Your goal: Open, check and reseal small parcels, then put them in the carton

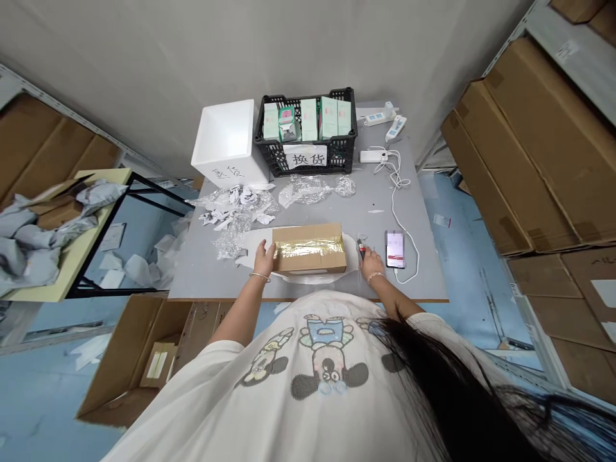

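Cardboard carton point(308, 258) lies on a white sheet point(246, 256) near the front edge of the grey table point(202, 276). Shiny tape point(308, 248) is stretched across its top, its flaps are closed, and no cut can be made out. Its left end is touched by the open left hand point(264, 258). A small red-handled cutter point(360, 249) appears gripped in the closed right hand point(370, 264), just beside the carton's right end. Further right, a phone point(394, 249) is laid on the table; bubble wrap point(231, 239) is heaped behind the left hand.
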Tool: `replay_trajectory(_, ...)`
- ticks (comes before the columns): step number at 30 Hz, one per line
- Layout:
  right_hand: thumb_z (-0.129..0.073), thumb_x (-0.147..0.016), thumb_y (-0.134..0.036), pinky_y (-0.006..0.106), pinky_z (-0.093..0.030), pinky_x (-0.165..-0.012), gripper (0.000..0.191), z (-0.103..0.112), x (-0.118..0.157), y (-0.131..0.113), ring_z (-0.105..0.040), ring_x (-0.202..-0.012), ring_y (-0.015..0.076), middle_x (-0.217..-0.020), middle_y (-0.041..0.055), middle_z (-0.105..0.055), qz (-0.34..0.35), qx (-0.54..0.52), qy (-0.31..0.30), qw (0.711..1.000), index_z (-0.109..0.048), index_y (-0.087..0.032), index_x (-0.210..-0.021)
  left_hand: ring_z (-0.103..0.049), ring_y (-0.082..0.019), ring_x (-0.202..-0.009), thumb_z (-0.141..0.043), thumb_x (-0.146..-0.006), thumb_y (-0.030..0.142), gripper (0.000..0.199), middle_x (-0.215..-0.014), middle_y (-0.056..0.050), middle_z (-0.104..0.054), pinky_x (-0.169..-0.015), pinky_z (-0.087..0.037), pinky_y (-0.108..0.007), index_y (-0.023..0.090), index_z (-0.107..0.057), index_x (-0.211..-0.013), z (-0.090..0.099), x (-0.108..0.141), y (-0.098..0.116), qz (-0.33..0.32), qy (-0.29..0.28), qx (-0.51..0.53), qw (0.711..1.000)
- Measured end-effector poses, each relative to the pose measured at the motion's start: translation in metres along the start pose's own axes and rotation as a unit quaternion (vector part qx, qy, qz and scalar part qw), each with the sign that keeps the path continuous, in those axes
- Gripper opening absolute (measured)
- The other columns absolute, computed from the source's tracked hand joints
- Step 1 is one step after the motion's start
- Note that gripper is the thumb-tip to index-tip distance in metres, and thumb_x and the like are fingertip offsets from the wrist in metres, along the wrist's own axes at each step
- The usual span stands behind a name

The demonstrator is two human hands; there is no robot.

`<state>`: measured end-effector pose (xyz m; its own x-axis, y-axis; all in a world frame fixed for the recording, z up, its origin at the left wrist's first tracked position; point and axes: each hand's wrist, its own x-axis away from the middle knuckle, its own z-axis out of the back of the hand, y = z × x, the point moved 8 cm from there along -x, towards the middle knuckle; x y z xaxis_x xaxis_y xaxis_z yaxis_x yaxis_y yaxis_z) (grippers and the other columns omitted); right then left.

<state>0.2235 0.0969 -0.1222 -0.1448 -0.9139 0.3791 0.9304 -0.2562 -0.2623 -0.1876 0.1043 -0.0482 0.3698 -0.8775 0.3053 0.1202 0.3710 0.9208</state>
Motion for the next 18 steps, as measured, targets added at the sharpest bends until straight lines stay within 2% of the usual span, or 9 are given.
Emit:
replay_trajectory(2, -0.05, -0.091, -0.023, 0.037, -0.04, -0.096, 0.06, -0.009, -0.001, 0.003, -0.046, -0.121, 0.029, -0.128, 0.0207, -0.05, -0.004, 0.016, -0.009, 1.0, -0.03, -0.011, -0.147, -0.018, -0.028, -0.147, -0.071, -0.076, 0.045, 0.069, -0.155, -0.015, -0.031, -0.119, -0.016, -0.04, 0.018, -0.048, -0.134, -0.005, 0.005, 0.021, -0.095, 0.024, -0.091, 0.991)
replay_trajectory(4, -0.049, -0.091, -0.02, 0.036, -0.04, -0.095, 0.057, -0.011, -0.004, 0.007, -0.047, -0.121, 0.0284, -0.127, 0.0201, -0.05, -0.009, 0.022, -0.009, 1.0, -0.033, -0.01, -0.144, -0.012, -0.027, -0.149, -0.075, -0.073, 0.042, 0.077, -0.159, -0.017, -0.022, -0.121, -0.009, -0.038, 0.015, -0.044, -0.138, -0.013, 0.006, 0.032, -0.133, 0.027, -0.138, 0.981)
replay_trajectory(5, -0.05, -0.09, -0.019, 0.036, -0.04, -0.095, 0.055, -0.011, -0.006, 0.01, -0.047, -0.12, 0.0286, -0.126, 0.0201, -0.051, -0.014, 0.023, -0.009, 1.0, -0.036, -0.009, -0.142, -0.011, -0.028, -0.149, -0.076, -0.072, 0.042, 0.081, -0.159, -0.018, -0.02, -0.121, -0.009, -0.038, 0.014, -0.042, -0.139, -0.015, 0.005, 0.032, -0.121, 0.033, -0.143, 0.982)
replay_trajectory(7, -0.053, -0.087, -0.017, 0.036, -0.04, -0.095, 0.051, -0.01, -0.009, 0.017, -0.047, -0.12, 0.0296, -0.125, 0.0203, -0.051, -0.027, 0.02, -0.011, 0.999, -0.042, -0.007, -0.136, -0.018, -0.032, -0.147, -0.078, -0.07, 0.043, 0.081, -0.155, -0.021, -0.028, -0.119, -0.015, -0.041, 0.012, -0.045, -0.137, -0.014, 0.0, 0.021, -0.047, 0.044, -0.14, 0.988)
replay_trajectory(10, -0.052, -0.086, -0.016, 0.036, -0.041, -0.094, 0.044, -0.007, -0.012, 0.028, -0.049, -0.117, 0.0303, -0.124, 0.0223, -0.051, -0.034, -0.005, -0.012, 0.999, -0.047, -0.004, -0.128, -0.048, -0.037, -0.129, -0.074, -0.073, 0.049, 0.06, -0.131, -0.022, -0.057, -0.11, -0.032, -0.047, 0.013, -0.058, -0.119, -0.02, -0.005, 0.0, 0.057, 0.011, -0.127, 0.99)
replay_trajectory(13, -0.048, -0.088, -0.016, 0.037, -0.04, -0.092, 0.041, 0.0, -0.013, 0.036, -0.051, -0.113, 0.0305, -0.12, 0.0253, -0.051, -0.03, -0.038, 0.024, 0.999, -0.047, -0.001, -0.126, -0.062, -0.033, -0.11, -0.072, -0.074, 0.051, 0.045, -0.109, -0.016, -0.069, -0.1, -0.042, -0.046, 0.017, -0.065, -0.102, -0.034, -0.004, -0.005, 0.06, -0.028, -0.088, 0.994)
replay_trajectory(16, -0.049, -0.088, -0.019, 0.039, -0.043, -0.09, 0.037, 0.011, -0.012, 0.051, -0.054, -0.11, 0.0318, -0.119, 0.0246, -0.051, -0.064, -0.019, 0.076, 0.995, -0.047, -0.003, -0.122, -0.063, -0.031, -0.106, -0.073, -0.073, 0.05, 0.04, -0.102, -0.012, -0.071, -0.099, -0.043, -0.043, 0.018, -0.067, -0.097, -0.057, 0.003, -0.003, 0.046, -0.059, -0.042, 0.996)
replay_trajectory(18, -0.05, -0.087, -0.02, 0.038, -0.046, -0.086, 0.036, 0.015, -0.012, 0.064, -0.057, -0.106, 0.0316, -0.12, 0.0237, -0.05, -0.104, 0.008, 0.083, 0.991, -0.047, -0.004, -0.119, -0.062, -0.031, -0.106, -0.074, -0.073, 0.049, 0.04, -0.101, -0.012, -0.071, -0.099, -0.042, -0.043, 0.018, -0.067, -0.096, -0.072, 0.007, -0.001, 0.046, -0.063, -0.036, 0.996)
